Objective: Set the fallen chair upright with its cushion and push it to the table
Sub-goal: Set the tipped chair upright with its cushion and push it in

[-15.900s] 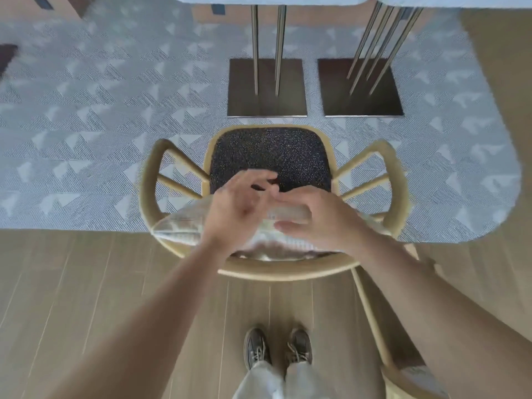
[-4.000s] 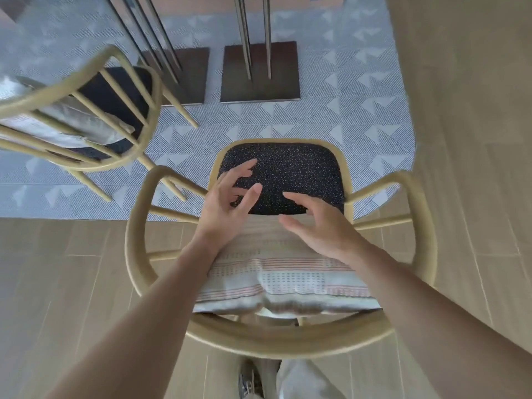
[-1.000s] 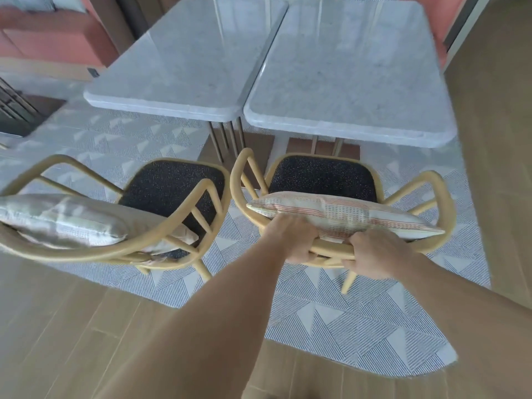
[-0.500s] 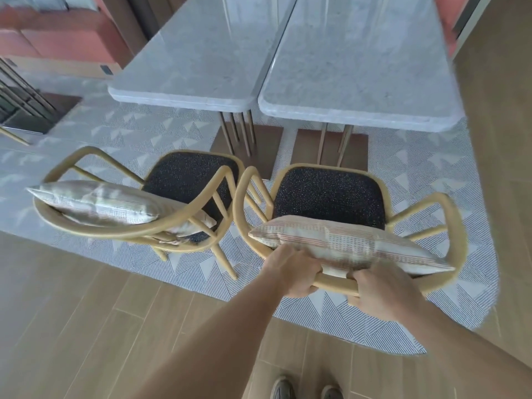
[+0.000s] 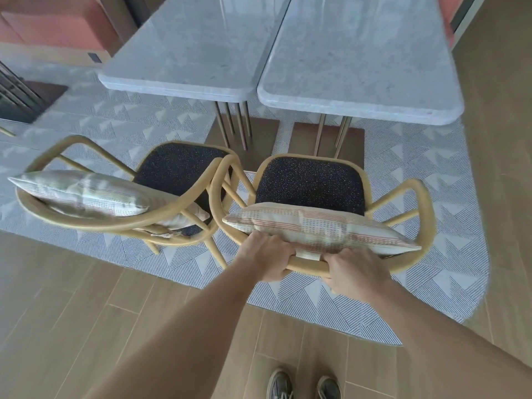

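Observation:
A wooden chair (image 5: 423,208) with a curved back rail and a dark speckled seat stands upright on the rug, facing the right marble table (image 5: 359,67). A striped cushion (image 5: 319,228) leans against its back rail. My left hand (image 5: 266,260) and my right hand (image 5: 355,273) both grip the rear of the back rail, just below the cushion. The seat's front edge lies a little short of the table's near edge.
A second matching chair (image 5: 121,223) with its own cushion stands close to the left, its arm touching or nearly touching the held chair. Another marble table (image 5: 184,53) adjoins on the left. Metal table legs and base plates (image 5: 328,139) stand ahead. My shoes (image 5: 302,385) are on the wooden floor.
Over the last second the view has tilted down and the chair has drawn back a little from the table's edge. Both hands keep their grip on the back rail.

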`<action>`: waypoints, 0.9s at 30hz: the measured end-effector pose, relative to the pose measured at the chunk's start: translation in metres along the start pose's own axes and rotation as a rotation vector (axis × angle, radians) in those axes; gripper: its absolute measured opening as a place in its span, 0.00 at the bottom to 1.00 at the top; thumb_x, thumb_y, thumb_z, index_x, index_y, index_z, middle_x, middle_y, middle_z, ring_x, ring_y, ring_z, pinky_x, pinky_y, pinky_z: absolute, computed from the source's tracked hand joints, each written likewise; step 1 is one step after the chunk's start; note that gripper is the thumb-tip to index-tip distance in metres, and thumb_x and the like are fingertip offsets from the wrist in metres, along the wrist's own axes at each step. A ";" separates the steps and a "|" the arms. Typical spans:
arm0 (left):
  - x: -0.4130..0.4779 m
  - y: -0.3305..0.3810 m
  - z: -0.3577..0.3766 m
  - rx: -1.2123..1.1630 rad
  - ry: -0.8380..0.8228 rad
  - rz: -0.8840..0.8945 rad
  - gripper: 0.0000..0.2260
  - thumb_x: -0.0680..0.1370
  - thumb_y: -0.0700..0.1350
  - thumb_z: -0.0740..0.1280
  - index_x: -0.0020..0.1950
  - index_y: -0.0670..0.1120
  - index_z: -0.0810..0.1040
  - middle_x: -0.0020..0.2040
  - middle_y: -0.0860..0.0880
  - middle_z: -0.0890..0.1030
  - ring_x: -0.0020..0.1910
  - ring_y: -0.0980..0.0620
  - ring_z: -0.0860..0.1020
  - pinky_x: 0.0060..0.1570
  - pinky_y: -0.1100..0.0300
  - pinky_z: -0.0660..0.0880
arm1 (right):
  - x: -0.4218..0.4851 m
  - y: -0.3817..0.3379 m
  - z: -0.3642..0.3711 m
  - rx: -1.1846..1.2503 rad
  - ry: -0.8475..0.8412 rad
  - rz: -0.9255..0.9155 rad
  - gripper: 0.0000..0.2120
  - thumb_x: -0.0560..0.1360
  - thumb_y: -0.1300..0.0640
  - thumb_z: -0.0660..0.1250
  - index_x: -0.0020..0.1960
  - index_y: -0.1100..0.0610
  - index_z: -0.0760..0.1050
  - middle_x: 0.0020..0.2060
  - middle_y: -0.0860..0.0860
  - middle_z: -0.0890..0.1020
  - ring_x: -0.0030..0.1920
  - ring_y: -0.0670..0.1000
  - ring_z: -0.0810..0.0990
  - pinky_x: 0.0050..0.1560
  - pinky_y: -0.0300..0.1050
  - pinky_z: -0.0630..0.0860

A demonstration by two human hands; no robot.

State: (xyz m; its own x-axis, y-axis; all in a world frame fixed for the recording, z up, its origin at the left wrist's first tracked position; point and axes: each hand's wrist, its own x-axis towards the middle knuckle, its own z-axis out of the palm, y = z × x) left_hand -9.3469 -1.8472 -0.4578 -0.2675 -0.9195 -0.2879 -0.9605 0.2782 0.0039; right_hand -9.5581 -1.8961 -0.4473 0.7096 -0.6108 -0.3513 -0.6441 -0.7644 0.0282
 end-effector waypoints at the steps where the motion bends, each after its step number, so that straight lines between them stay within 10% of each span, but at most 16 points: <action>1: 0.000 0.000 0.001 -0.003 -0.006 0.001 0.11 0.80 0.57 0.64 0.52 0.54 0.82 0.46 0.53 0.85 0.48 0.47 0.83 0.44 0.52 0.76 | -0.001 0.000 0.000 0.005 0.001 0.006 0.13 0.81 0.47 0.62 0.59 0.50 0.80 0.41 0.51 0.87 0.44 0.55 0.86 0.50 0.50 0.83; 27: 0.033 0.071 -0.008 0.044 0.015 0.086 0.11 0.80 0.56 0.65 0.55 0.53 0.83 0.49 0.52 0.85 0.52 0.47 0.83 0.45 0.51 0.74 | -0.056 0.047 0.025 0.079 0.018 0.132 0.14 0.79 0.45 0.65 0.59 0.49 0.82 0.43 0.51 0.88 0.47 0.56 0.86 0.53 0.51 0.79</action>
State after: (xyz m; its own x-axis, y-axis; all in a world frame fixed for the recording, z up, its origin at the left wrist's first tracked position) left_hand -9.4244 -1.8602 -0.4593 -0.3506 -0.8956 -0.2739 -0.9296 0.3682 -0.0140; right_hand -9.6346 -1.8926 -0.4497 0.6221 -0.7088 -0.3326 -0.7518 -0.6594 -0.0009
